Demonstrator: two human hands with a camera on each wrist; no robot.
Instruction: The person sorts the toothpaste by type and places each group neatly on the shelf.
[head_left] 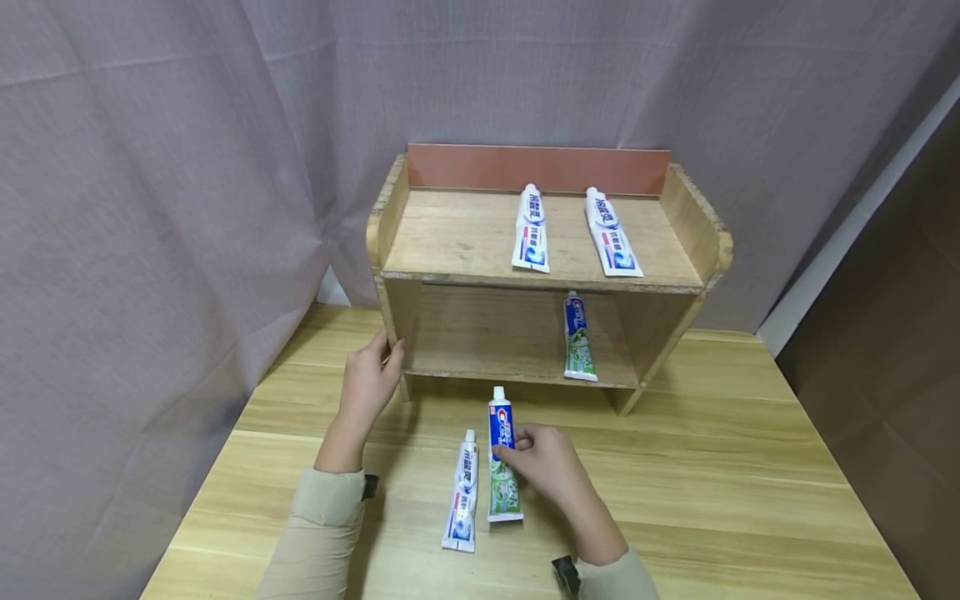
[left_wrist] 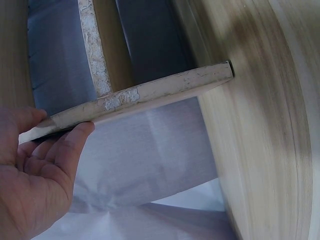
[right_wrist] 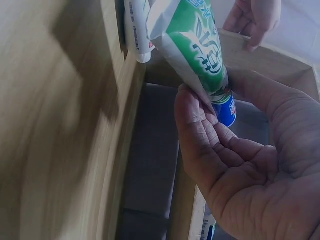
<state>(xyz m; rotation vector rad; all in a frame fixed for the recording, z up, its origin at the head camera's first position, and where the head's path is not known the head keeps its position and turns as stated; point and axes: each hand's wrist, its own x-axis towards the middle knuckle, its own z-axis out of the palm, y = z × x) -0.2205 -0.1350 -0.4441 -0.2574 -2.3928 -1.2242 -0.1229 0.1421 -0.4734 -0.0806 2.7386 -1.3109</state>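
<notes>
My right hand point(head_left: 551, 467) pinches a blue and green toothpaste tube point(head_left: 504, 492) between thumb and fingers, cap pointing toward the shelf. In the right wrist view the same tube point(right_wrist: 200, 50) shows its green end up close. My left hand point(head_left: 367, 379) grips the left side panel of a small wooden shelf point(head_left: 517, 329); in the left wrist view, thumb and fingers stand on either side of the panel edge point(left_wrist: 165, 92). Beside the held tube, a white toothpaste tube point(head_left: 463, 500) lies on the table.
Two white toothpaste tubes point(head_left: 532, 229) point(head_left: 611, 233) lie on the upper shelf board. Another blue and green tube point(head_left: 578, 337) lies on the lower board, toward the right. A wooden table point(head_left: 750, 467) bears the shelf, and a grey curtain point(head_left: 187, 208) hangs behind.
</notes>
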